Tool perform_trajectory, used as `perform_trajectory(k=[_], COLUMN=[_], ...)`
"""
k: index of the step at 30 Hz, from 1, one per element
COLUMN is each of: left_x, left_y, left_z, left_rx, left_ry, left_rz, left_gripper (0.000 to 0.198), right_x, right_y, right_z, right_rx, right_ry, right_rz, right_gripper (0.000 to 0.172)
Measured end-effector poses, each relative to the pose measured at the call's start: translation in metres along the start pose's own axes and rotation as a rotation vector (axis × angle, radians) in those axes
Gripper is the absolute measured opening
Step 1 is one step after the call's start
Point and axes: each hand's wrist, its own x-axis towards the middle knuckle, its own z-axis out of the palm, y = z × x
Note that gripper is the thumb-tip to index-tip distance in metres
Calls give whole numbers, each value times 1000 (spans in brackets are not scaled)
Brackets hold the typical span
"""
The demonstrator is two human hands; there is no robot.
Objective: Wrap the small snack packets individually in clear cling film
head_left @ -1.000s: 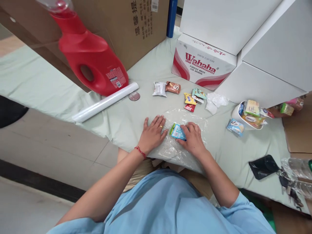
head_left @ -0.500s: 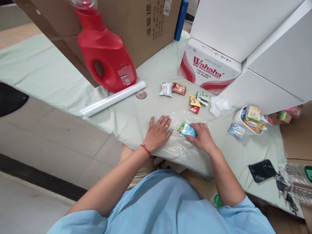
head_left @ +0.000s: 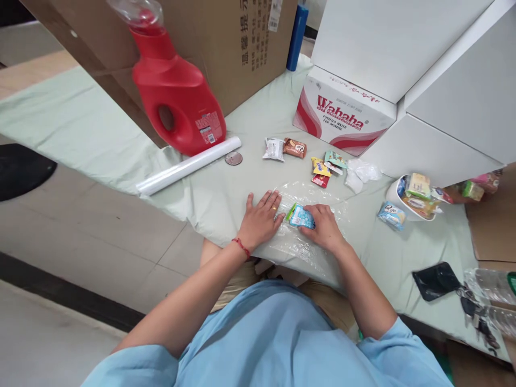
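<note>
A sheet of clear plastic film lies wrinkled on the cloth-covered table in front of me. My left hand rests flat on the film's left side, fingers stretched out. With its fingers closed round one end, my right hand holds a small blue snack packet with a green edge low over the film. The packet's right end is hidden by my fingers. Beyond the film lie a white packet, a brown packet, and a small cluster with a yellow packet, a red packet and a green packet.
A roll of plastic film lies at left beside a red detergent bottle and a round metal disc. Crumpled white plastic, a white tub of snacks and a Wahaha carton stand right. A black pouch lies near keys.
My right hand has moved a little to the left with the blue snack packet, bringing it closer to my left hand. The left hand has stayed in place.
</note>
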Motion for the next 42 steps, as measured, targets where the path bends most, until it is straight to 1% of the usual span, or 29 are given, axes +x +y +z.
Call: perform_trajectory(k=[4,7,10,12,13,15,17,18,21,23,26,28,30,32,33,34,36,38,40,42], left_x=[0,1,3,5,6,5,3,0,-10,-16,-21,-21,-18,-12,-8,-3,8,21,34,42], left_y=[0,-3,-14,-25,-30,-42,-51,-55,-63,-67,-72,-76,-78,-76,-74,-71,-64,-57,-52,-49], left_z=[-1,-2,-1,-1,-1,-3,-6,-8,-17,-24,-31,-33,-34,-34,-33,-32,-29,-24,-17,-10], left_rx=[4,-8,-61,-115,-142,-186,-214,-219,-211,-209,-253,-295,-336,-376,-395,-414,-449,-464,-450,-418], left_ry=[9,-21,-75,-109,-121,-131,-117,-102,-68,-101,-227,-297,-311,-271,-236,-195,-108,-45,-26,-3], left_rz=[-8,-11,-19,-17,-13,0,24,41,119,182,260,280,266,224,196,162,84,-2,-77,-131], left_gripper=[60,61,60,59,59,59,58,56,60,68,74,72,63,46,37,32,32,31,26,19], right_x=[0,-9,-34,-57,-70,-92,-110,-117,-126,-126,-120,-113,-106,-99,-95,-92,-85,-78,-70,-65], right_y=[3,6,9,9,8,3,-3,-6,-12,-12,-4,5,15,24,29,34,42,50,56,60], right_z=[0,-9,-24,-32,-33,-26,-11,-2,20,23,13,2,-7,-14,-16,-17,-18,-15,-10,-7], right_rx=[26,111,253,322,332,297,230,204,185,215,297,375,458,529,561,595,661,691,654,535], right_ry=[-16,18,104,117,109,105,144,176,285,351,414,448,472,474,468,461,448,443,439,403], right_rz=[-24,-47,-97,-129,-138,-139,-119,-100,-18,18,20,22,41,85,121,170,298,410,460,465], right_gripper=[62,67,57,52,53,62,67,64,40,29,22,19,16,15,16,17,24,32,37,38])
